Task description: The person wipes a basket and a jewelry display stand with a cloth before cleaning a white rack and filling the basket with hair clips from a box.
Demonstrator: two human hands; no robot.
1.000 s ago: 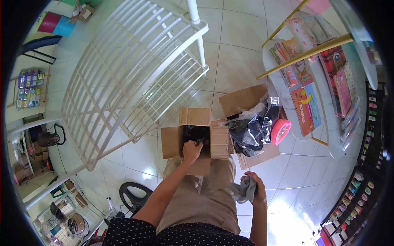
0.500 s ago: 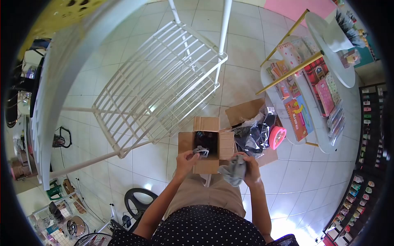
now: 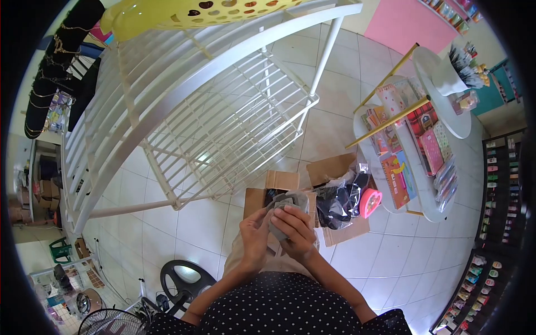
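A soft grey bundle [image 3: 297, 199], which looks like crumpled fabric or thin plastic, is between my two hands above the lap. My left hand [image 3: 254, 237] grips its left side with thumb and fingers. My right hand [image 3: 296, 231] is wrapped over its front, fingers bent across it. Just beyond the hands stands a small open cardboard box [image 3: 282, 180] with its flaps out; the bundle and hands cover most of its opening. On the right, a second open cardboard box [image 3: 330, 167] holds black items in clear plastic [image 3: 338, 201]. A pink round object [image 3: 371, 202] sits at its right side.
A white slatted rack [image 3: 234, 123] rises at the front left, with a yellow perforated basket [image 3: 223, 14] on top. A tiered shelf [image 3: 399, 128] with notebooks stands right. A black fan base [image 3: 188, 282] lies on the tiled floor. Dark display racks [image 3: 505, 184] line the far right.
My hands have come together; the grey bundle from my right hand is now held between both. The small grey piece in my left hand no longer shows separately. The camera view has shifted.
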